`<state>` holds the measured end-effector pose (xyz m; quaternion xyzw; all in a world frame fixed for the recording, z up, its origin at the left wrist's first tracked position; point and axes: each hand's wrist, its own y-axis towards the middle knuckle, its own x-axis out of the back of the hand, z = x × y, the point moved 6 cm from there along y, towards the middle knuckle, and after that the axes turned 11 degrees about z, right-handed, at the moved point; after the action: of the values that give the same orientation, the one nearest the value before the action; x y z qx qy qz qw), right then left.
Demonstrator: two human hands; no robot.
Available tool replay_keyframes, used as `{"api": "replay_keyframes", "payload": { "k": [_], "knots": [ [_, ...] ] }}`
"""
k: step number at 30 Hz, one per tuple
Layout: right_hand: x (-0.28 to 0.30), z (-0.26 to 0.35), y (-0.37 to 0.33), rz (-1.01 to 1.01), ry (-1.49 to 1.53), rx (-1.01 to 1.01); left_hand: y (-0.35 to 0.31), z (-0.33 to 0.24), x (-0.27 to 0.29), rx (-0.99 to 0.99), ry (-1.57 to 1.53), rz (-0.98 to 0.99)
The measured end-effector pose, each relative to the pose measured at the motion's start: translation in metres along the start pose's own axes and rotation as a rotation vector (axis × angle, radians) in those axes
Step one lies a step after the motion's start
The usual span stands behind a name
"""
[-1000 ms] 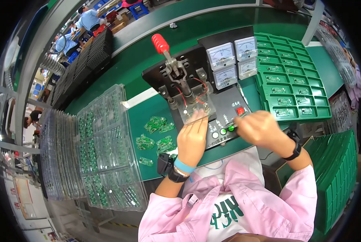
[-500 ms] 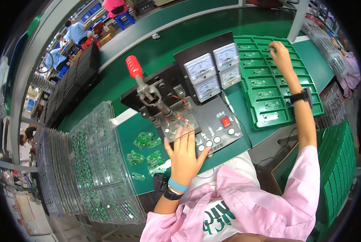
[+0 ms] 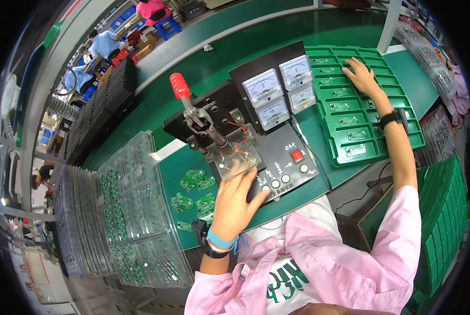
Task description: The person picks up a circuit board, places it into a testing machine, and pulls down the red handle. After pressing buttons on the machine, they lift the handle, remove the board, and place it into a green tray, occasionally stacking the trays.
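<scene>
My left hand (image 3: 237, 202) lies at the front of a black test fixture, fingers stretched out to the edge of its clear plate (image 3: 239, 161). The thumb is apart from them, beside the nearest white button (image 3: 266, 188). The fixture's toggle clamp (image 3: 198, 121) has a red handle (image 3: 179, 85) pointing up. My right hand (image 3: 363, 79) is over the far part of a green compartment tray (image 3: 325, 143), fingers spread and nothing visible in them; the palm side is hidden. Small circuit boards (image 3: 356, 135) lie in several compartments.
Loose green circuit boards (image 3: 193, 179) lie left of the fixture, beside stacked clear trays (image 3: 140, 210) of boards. Analog meters (image 3: 262, 88) stand behind the control panel. More green trays (image 3: 442, 220) are stacked at the right. People (image 3: 104, 44) sit in the far background.
My right hand has gone from bent, gathered fingers to spread ones and shifted slightly left over the tray. My left hand stays at the fixture's front. The view has shifted slightly.
</scene>
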<state>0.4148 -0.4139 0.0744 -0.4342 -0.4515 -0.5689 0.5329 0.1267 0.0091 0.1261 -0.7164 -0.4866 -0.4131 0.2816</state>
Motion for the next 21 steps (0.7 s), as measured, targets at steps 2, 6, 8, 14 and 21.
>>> {"api": "replay_keyframes", "payload": {
  "k": [2, 6, 8, 14, 21],
  "knots": [
    [0.013, 0.028, -0.031, 0.003, -0.008, 0.096, -0.008, -0.006, 0.006, -0.033, -0.209, 0.323],
    [0.047, 0.107, -0.124, 0.044, 0.169, 0.509, 0.003, -0.031, 0.108, -0.254, 0.102, -0.676],
    [0.063, 0.153, -0.172, 0.073, 0.184, 0.677, 0.032, -0.018, 0.138, -0.097, 0.036, -0.676],
    [0.053, 0.200, -0.255, 0.189, 0.201, 0.990, 0.016, -0.023, 0.095, -0.588, 0.052, -0.766],
    [0.039, 0.209, -0.275, 0.087, 0.211, 1.008, -0.038, 0.029, 0.009, -0.549, -0.212, -0.785]
  ]
}}
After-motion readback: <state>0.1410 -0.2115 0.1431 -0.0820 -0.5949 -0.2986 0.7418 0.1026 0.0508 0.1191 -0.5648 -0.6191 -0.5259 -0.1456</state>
